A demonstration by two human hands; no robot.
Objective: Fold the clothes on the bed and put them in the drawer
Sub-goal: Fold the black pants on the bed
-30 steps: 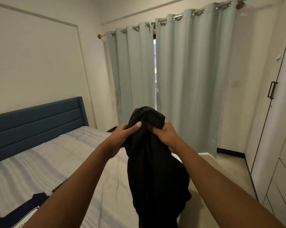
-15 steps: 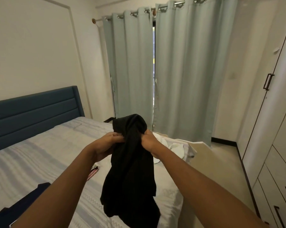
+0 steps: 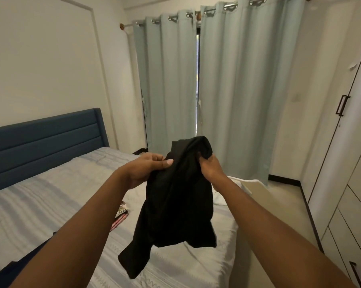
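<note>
A black garment (image 3: 175,204) hangs in the air above the bed (image 3: 40,200), bunched at the top and loose below. My left hand (image 3: 146,169) grips its upper left part with the thumb pressed on the cloth. My right hand (image 3: 210,165) is closed on its upper right edge. A patterned pink and white piece of clothing (image 3: 120,217) lies on the bed, partly hidden by my left arm. White cloth (image 3: 223,196) lies at the bed's far corner behind the black garment. A dark blue garment (image 3: 24,260) shows at the lower left under my arm.
The blue headboard (image 3: 44,142) stands at the left. Pale green curtains (image 3: 237,90) cover the window ahead. A white wardrobe (image 3: 341,142) with drawers (image 3: 354,235) and black handles runs along the right. A narrow strip of floor (image 3: 283,206) separates it from the bed.
The view has dropped and the black garment now hangs lower, over the bed. My hands have shifted their grip slightly apart along its top, and the cloth has opened out below.
</note>
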